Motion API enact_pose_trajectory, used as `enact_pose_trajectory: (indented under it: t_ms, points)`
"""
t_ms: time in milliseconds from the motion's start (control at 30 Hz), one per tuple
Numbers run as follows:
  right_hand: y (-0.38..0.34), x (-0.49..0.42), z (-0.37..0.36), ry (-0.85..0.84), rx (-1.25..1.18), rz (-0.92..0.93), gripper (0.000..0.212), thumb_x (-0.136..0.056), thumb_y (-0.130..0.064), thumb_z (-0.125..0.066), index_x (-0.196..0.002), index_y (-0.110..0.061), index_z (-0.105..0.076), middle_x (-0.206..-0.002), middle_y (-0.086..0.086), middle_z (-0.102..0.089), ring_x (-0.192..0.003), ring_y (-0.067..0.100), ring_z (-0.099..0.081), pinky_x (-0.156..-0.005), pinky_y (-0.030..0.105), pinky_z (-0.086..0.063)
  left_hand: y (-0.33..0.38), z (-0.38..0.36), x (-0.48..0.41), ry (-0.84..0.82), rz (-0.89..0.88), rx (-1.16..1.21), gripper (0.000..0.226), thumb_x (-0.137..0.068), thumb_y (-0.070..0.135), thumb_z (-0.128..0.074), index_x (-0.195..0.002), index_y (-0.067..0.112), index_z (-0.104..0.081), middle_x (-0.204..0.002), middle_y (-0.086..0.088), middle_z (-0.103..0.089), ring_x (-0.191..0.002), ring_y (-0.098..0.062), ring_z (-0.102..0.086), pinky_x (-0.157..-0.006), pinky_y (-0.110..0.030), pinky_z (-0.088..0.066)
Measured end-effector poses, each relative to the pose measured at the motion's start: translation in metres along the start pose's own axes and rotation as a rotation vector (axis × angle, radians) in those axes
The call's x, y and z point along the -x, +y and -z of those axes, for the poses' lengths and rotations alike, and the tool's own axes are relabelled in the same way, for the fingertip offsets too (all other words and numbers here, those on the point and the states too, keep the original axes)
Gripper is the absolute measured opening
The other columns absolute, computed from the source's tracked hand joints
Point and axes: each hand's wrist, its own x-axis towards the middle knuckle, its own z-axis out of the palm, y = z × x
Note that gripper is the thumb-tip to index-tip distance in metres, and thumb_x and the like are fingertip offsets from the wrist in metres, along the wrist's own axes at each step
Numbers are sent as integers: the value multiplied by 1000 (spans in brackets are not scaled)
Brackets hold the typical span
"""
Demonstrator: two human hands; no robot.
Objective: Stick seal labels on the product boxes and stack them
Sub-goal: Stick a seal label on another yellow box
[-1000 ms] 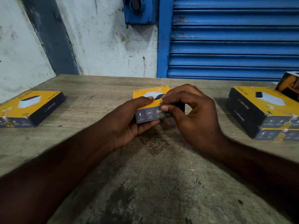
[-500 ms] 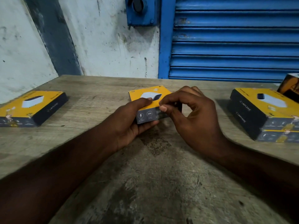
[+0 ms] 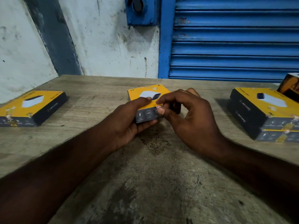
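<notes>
Surface: worn wooden table (image 3: 145, 183), dark stain at centre | Back: whitewashed wall (image 3: 105, 38), scuffed, was crossed by a slanted dark grey band (image 3: 53, 34) | Right: blue roller shutter (image 3: 234, 46) was down, beside a blue post (image 3: 166, 38) | Top: blue metal box (image 3: 140, 12) was mounted on the wall | Light: dim, even.

left hand (image 3: 127, 120) grips yellow box (image 3: 145, 97); right hand (image 3: 191, 120) pinches its seal label (image 3: 159, 107).

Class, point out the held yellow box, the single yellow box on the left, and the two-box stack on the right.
Held yellow cardboard box (image 3: 136, 94): head view, yellow top face.
Single yellow cardboard box (image 3: 19, 109): head view, top face.
Stack of two yellow boxes (image 3: 245, 105): head view, upper box's dark side.
</notes>
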Motion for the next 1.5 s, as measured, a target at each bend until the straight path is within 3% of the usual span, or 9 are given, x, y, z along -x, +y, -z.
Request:
enact_pose_trajectory:
  t_ms: [67,300,433,533,733,867,1067,1233,1500]
  points:
    - [-2,1,0,12,-7,4,8,-85,-19,-73,-89,-27,-72,-81,-22,-63,-82,6,-53,-78,18,-40,0,0,0,1,3,1,19,-95,19,-64,-111,9,-65,-82,-8,-74,-67,-16,-72,-67,-31,-63]
    - [-1,1,1,20,-105,-67,13,-86,-20,-72,-86,-32,-68,-87,-21,-64,-92,12,-58,-85,23,-41,1,1,-1,3,-1,-9,23,-95,20,-64,-115,9,-65,-86,-9,-74,-70,-17,-72,-70,-32,-63]
    - [1,-1,0,40,-150,-162,12,-81,-27,-72,-82,-38,-69,-112,-12,-66,-119,17,-58,-104,35,-43,1,0,1,-2,0,1,19,-95,19,-64,-111,10,-65,-83,-8,-75,-67,-15,-72,-64,-29,-63]
    - [5,-4,1,2,-235,-262,6,-81,-28,-71,-83,-33,-74,-124,-11,-66,-127,13,-56,-111,44,-42,1,-1,2,7,9,10,19,-94,19,-65,-111,10,-64,-81,-8,-75,-65,-16,-73,-56,-27,-61]
    - [3,-6,3,-110,-420,-431,24,-93,-1,-65,-88,-22,-75,-138,1,-61,-131,1,-52,-117,33,-38,-1,-2,3,1,11,21,17,-94,19,-65,-109,10,-64,-81,-9,-75,-65,-16,-73,-56,-27,-61]
    - [8,-6,2,-150,-362,-405,18,-93,-7,-68,-90,-22,-76,-138,-1,-59,-133,2,-50,-117,36,-38,0,-2,3,-8,5,5,12,-95,19,-64,-104,11,-65,-80,-8,-75,-65,-16,-73,-58,-27,-62]
    - [10,-7,1,-130,-317,-358,9,-86,-23,-68,-90,-24,-76,-135,-2,-62,-131,2,-51,-109,28,-38,0,-1,4,-4,-6,-10,12,-95,19,-65,-104,11,-65,-80,-8,-75,-66,-16,-72,-60,-28,-62]
    - [13,-8,-2,-116,-223,-294,17,-82,-33,-63,-89,-24,-76,-130,-8,-64,-131,9,-52,-114,44,-38,-1,-2,5,-19,-4,-27,16,-94,19,-65,-108,11,-67,-82,-8,-75,-67,-17,-72,-60,-28,-62]
    - [14,-8,0,-133,-333,-306,12,-85,-21,-65,-85,-29,-73,-128,-9,-65,-122,2,-59,-103,17,-42,-1,-1,5,-23,-1,-32,18,-94,19,-65,-110,11,-66,-84,-8,-75,-68,-17,-72,-59,-27,-62]
